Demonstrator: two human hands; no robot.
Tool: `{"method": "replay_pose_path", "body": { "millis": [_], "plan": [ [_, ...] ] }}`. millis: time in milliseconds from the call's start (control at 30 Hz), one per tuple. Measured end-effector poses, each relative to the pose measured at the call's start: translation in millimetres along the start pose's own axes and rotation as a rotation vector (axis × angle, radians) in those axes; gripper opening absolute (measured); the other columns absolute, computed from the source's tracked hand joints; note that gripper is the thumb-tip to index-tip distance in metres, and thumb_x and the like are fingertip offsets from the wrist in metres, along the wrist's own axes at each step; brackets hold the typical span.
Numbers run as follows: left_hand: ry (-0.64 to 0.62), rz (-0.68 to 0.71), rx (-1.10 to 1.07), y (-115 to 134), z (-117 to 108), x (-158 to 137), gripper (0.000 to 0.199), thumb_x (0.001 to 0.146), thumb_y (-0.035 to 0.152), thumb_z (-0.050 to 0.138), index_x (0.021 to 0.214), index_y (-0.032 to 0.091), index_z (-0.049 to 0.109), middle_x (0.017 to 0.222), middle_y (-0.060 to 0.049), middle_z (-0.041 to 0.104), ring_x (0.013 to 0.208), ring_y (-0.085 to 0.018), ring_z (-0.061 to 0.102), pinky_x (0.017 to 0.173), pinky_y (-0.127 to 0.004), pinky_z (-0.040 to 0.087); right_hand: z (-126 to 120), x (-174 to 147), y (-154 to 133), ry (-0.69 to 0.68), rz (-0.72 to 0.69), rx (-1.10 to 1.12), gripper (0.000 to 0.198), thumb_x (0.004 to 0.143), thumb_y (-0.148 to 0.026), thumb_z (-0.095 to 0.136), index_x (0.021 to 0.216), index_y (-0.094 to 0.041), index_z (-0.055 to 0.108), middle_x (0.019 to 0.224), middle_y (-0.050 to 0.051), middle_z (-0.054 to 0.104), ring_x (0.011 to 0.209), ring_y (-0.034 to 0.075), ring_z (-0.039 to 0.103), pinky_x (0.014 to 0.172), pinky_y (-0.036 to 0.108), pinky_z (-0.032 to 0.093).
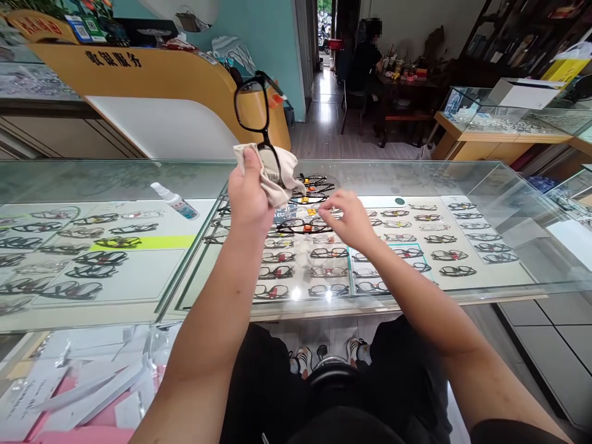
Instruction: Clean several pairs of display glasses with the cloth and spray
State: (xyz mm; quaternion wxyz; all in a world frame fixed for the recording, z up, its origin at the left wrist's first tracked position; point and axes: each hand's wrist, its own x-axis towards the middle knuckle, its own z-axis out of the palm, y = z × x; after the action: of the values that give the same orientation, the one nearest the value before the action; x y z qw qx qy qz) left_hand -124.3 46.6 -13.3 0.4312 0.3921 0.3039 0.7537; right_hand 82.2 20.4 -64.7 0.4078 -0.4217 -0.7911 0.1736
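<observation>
My left hand [252,191] is raised above the glass counter, closed on black-framed eyeglasses [252,111] with a beige cleaning cloth [282,176] bunched between. One lens stands clear above the cloth; the other is mostly covered by it. My right hand [349,222] hovers lower, its fingers slightly curled and apart, with nothing visible in them. Just left of its fingertips lies a dark pair of glasses [305,227] with an orange tag. Behind it are more black glasses [309,198], close together. Whether the right fingertips touch any of them I cannot tell.
A glass display counter [194,280] holds rows of spectacles. A white spray bottle [174,201] lies at the left. Papers and plastic sleeves [92,376] are at lower left. Behind stand a yellow cash desk [185,74], another display case [490,123] and a seated person [364,61].
</observation>
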Motion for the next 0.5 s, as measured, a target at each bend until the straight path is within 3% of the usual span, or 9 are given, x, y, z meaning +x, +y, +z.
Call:
{"method": "replay_pose_path", "body": {
  "millis": [67, 133, 233, 367, 500],
  "plan": [
    [-0.017, 0.018, -0.022, 0, -3, 3, 0.033, 0.095, 0.05, 0.086, 0.096, 0.02, 0.072, 0.089, -0.002, 0.078, 0.076, -0.013, 0.066, 0.064, -0.028, 0.05, 16, -3, 2, -0.129, -0.013, -0.178, 0.022, 0.106, -0.032, 0.065, 0.107, -0.024, 0.085, 0.118, 0.011, 0.076, 0.112, 0.031, 0.058, 0.1, 0.049, 0.044],
    [-0.055, 0.049, -0.029, -1, -4, 3, 0.044, 0.079, 0.049, 0.099, 0.099, 0.019, 0.073, 0.093, -0.002, 0.079, 0.079, -0.013, 0.067, 0.07, -0.029, 0.053, 28, -5, 2, -0.209, -0.035, -0.264, 0.023, 0.107, -0.034, 0.066, 0.116, -0.025, 0.086, 0.129, 0.012, 0.076, 0.12, 0.034, 0.056, 0.103, 0.051, 0.043],
    [-0.091, 0.059, -0.014, -6, -2, -3, 0.062, 0.058, 0.049, 0.11, 0.098, 0.019, 0.074, 0.092, -0.001, 0.079, 0.078, -0.012, 0.066, 0.075, -0.028, 0.055, 30, -3, 4, -0.176, -0.049, -0.214, 0.024, 0.106, -0.034, 0.066, 0.117, -0.024, 0.085, 0.131, 0.012, 0.076, 0.123, 0.033, 0.058, 0.107, 0.052, 0.043],
    [-0.241, -0.059, 0.108, -15, 5, -16, 0.063, 0.061, 0.057, 0.107, 0.1, 0.018, 0.076, 0.09, -0.003, 0.078, 0.075, -0.013, 0.065, 0.068, -0.027, 0.052, 7, 7, 8, 0.088, 0.025, 0.2, 0.026, 0.104, -0.043, 0.066, 0.108, -0.024, 0.084, 0.117, 0.008, 0.079, 0.113, 0.027, 0.067, 0.107, 0.047, 0.048],
    [-0.389, -0.158, 0.244, -25, 14, -37, 0.056, 0.072, 0.061, 0.1, 0.095, 0.016, 0.077, 0.081, -0.002, 0.073, 0.068, -0.013, 0.061, 0.063, -0.025, 0.048, -14, 10, 3, 0.176, 0.181, 0.731, 0.039, 0.096, -0.062, 0.074, 0.116, -0.031, 0.085, 0.122, 0.003, 0.08, 0.112, 0.024, 0.07, 0.1, 0.039, 0.054]
  ]
}}
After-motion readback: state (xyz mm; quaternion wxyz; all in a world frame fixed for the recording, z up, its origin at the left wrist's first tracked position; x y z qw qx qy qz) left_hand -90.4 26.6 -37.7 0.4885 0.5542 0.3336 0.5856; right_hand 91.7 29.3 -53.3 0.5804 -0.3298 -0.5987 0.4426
